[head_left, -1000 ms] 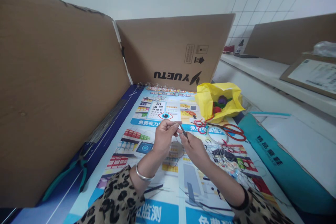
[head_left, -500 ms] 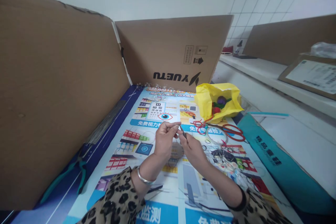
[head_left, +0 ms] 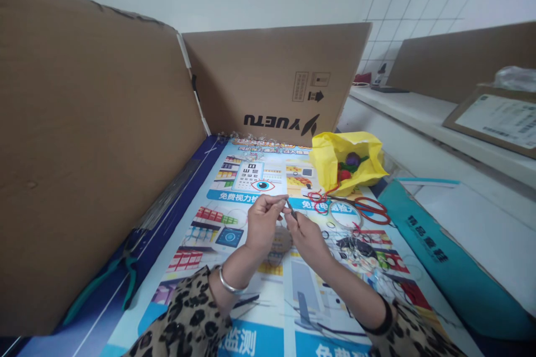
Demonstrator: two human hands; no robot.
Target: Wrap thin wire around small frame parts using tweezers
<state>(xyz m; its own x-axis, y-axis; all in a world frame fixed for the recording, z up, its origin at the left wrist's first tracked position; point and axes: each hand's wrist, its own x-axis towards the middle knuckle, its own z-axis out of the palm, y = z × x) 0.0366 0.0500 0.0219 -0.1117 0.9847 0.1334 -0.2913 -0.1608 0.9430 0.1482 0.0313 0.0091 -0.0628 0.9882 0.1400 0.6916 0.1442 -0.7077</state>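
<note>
Both hands meet above the middle of the printed sheet, fingertips almost touching. My left hand [head_left: 260, 222] is closed in a pinch; whatever sits between its thumb and forefinger is too small to make out. Gripped in my right hand [head_left: 309, 239] is a thin dark pointed tool [head_left: 292, 210], its tip at the left fingertips; its exact kind is unclear. A pale round object [head_left: 281, 241] lies below the hands, partly covered by them. To their right are red thread [head_left: 319, 202], red-handled scissors [head_left: 372, 211] and a clear ring like a tape roll [head_left: 344, 215].
A yellow bag [head_left: 372, 173] holding purple and red balls stands at the back right. Teal-handled pliers [head_left: 130, 281] and a bundle of thin wires [head_left: 167, 195] lie left. Cardboard panels [head_left: 268, 78] rise behind and left; a teal box [head_left: 439, 256] borders the right.
</note>
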